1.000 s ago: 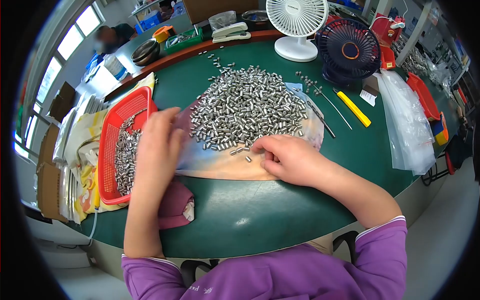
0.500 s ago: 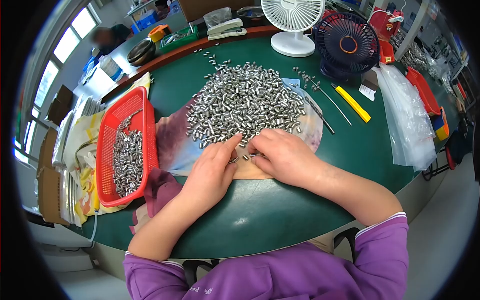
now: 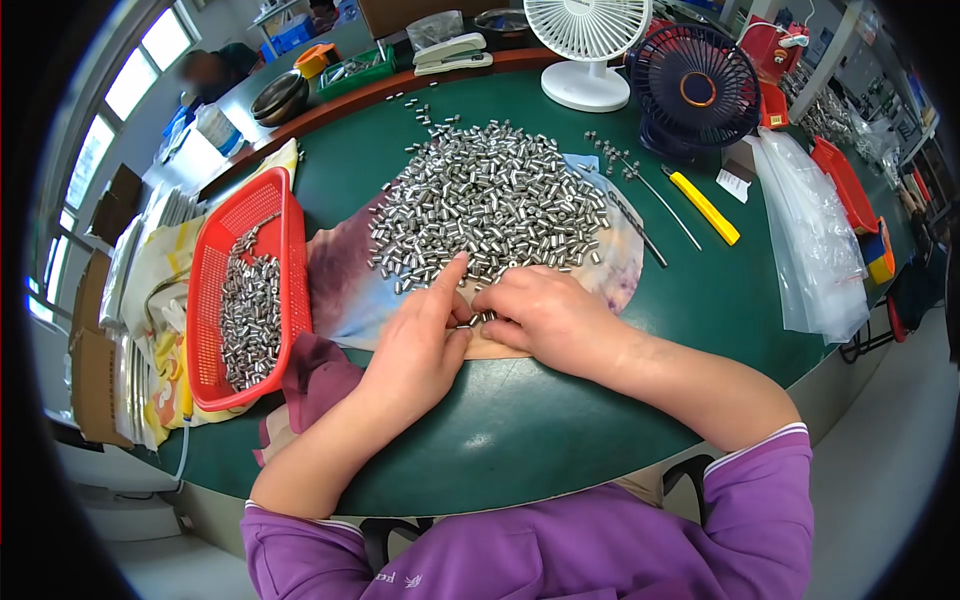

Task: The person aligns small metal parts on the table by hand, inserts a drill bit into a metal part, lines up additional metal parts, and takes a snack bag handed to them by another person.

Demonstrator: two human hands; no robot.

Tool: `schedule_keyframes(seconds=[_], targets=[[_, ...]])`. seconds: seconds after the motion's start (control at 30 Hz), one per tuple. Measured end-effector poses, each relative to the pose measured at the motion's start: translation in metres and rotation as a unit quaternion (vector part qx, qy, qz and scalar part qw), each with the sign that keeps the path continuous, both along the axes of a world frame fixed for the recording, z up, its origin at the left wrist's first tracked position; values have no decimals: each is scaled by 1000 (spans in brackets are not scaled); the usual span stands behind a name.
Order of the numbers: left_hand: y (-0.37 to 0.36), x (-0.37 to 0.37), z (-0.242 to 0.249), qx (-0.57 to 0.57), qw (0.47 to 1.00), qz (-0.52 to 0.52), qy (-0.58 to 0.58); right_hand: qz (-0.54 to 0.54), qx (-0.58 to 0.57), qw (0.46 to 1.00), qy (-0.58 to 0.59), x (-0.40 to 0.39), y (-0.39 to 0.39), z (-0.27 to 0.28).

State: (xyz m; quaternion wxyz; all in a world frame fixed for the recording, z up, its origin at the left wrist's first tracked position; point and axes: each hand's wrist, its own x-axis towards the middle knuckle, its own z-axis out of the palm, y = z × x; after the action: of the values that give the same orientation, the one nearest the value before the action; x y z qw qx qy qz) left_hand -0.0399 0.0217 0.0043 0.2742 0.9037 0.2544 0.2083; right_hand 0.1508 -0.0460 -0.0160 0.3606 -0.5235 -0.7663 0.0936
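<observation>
A big heap of small shiny metal cylinders [image 3: 490, 200] lies on a tie-dyed cloth [image 3: 340, 260]. At its near edge my left hand [image 3: 420, 330] has the index finger stretched toward the heap, while thumb and other fingers close around small cylinders at their tips. Facing it, my right hand [image 3: 550, 315] is curled, thumb and fingers pinching at a cylinder [image 3: 487, 316] in the narrow gap between the hands. My fingers partly hide these pieces, so how many each hand has cannot be told. A red plastic basket [image 3: 299, 260] on the left contains more cylinders.
A white fan [image 3: 585, 85] and a dark blue fan [image 3: 695, 90] stand at the back. A yellow cutter knife [image 3: 705, 207], a thin metal rod [image 3: 672, 212] and clear plastic bags [image 3: 815, 240] lie on the right. A maroon cloth [image 3: 320, 375] is beside the basket.
My right hand has moved slightly left, closer to my left hand, and the gap with the loose cylinders between them has narrowed. The view has shifted a little.
</observation>
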Motion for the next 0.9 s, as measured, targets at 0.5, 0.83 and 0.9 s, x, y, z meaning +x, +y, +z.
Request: schedule_keyframes(seconds=[0.5, 0.83, 0.9], targets=[[4, -1, -1, 42, 998, -42, -4, -46, 1, 998, -43, 18, -2, 10], [-3, 1, 1, -22, 999, -26, -24, -6, -44, 999, -15, 17, -7, 17], [-2, 2, 0, 2, 999, -36, -20, 5, -36, 999, -6, 17, -6, 14]])
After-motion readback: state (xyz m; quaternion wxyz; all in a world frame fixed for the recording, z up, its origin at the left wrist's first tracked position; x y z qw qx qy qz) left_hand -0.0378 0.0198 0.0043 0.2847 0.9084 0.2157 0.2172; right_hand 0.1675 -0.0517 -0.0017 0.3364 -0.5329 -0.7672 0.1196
